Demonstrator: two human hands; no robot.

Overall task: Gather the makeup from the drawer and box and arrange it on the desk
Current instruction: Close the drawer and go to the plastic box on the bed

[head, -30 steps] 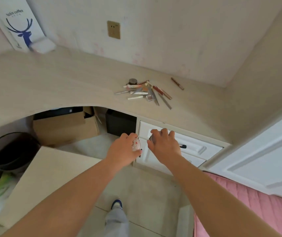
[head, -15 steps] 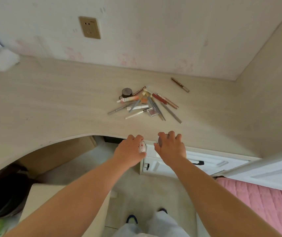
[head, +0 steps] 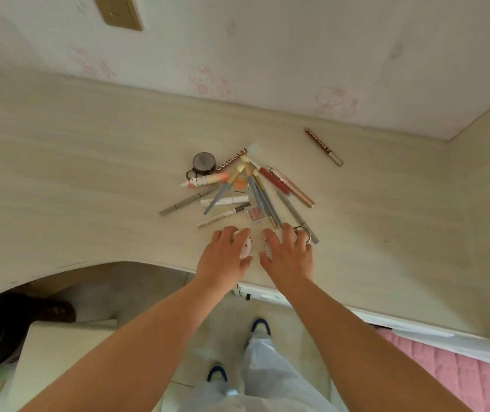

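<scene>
The left hand and right hand, fingers curled over two small round cases, are setting them on the surface just below the makeup pile; they should be released gently, without knocking it.

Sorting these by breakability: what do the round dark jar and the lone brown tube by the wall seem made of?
Round dark jar: probably glass or hard plastic, its lid dull grey with a faint sheen. Lone brown tube: likely glossy plastic, printed white lettering, silvery metallic-looking cap. Neither certain.

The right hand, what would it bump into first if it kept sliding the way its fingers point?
Probably the long grey brush handles at the pile's near edge, just ahead of the right hand; depth is hard to judge.
</scene>
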